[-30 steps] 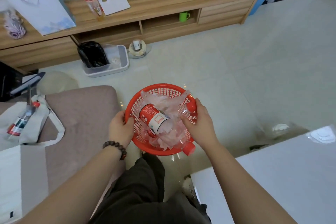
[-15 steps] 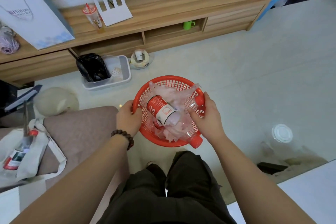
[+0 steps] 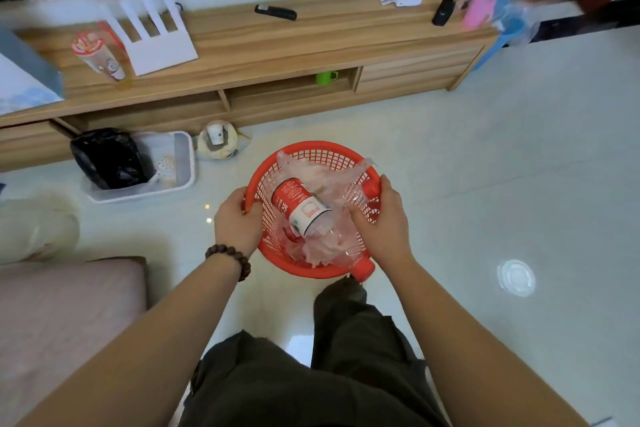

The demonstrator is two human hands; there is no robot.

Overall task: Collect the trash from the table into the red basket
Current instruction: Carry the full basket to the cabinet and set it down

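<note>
Both hands carry the red basket above a pale tiled floor.
Left hand and right hand clasp opposite rims; plastic bottles and crumpled wrap lie between them.

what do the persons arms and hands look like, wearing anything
Both forearms are bare, with no sleeves in view. The left hand has a bracelet of round dark brown beads around its wrist. The right hand and its wrist carry nothing: no glove, watch or ring shows. Below the arms, dark trousers are visible.
</note>
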